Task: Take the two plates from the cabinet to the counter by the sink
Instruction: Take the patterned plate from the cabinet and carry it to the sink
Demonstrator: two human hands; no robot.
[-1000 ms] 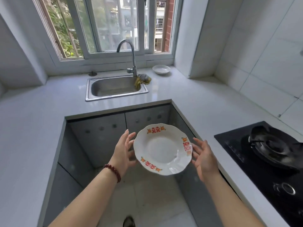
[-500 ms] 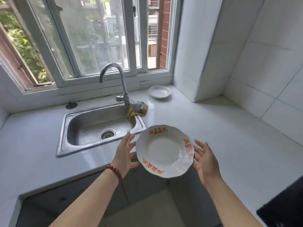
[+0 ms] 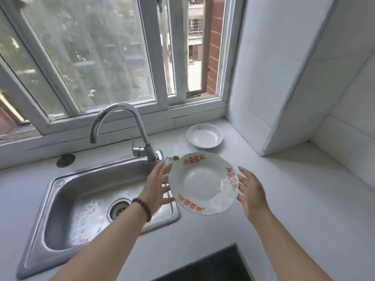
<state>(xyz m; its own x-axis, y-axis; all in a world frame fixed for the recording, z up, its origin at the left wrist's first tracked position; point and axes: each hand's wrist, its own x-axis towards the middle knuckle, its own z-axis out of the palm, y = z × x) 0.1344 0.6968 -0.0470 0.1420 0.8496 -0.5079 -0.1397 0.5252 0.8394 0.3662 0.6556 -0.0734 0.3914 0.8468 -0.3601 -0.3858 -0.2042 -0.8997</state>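
Note:
A white plate with red and orange rim motifs (image 3: 203,182) is held in the air between both hands, tilted toward me, above the counter just right of the sink. My left hand (image 3: 157,184) grips its left edge and wears a red bead bracelet. My right hand (image 3: 250,191) holds the right edge with its fingers spread. A plain white plate (image 3: 204,135) rests on the white counter (image 3: 284,199) by the window sill, right of the tap.
A steel sink (image 3: 67,209) with a curved tap (image 3: 140,147) lies to the left. A cloth (image 3: 172,159) peeks out behind the held plate. A tiled wall column (image 3: 274,98) stands at the right. The dark floor gap (image 3: 213,264) shows at the bottom.
The view has closed in on the sink and the counter. The decorated plate, carried in both hands, has moved forward over the counter right of the sink.

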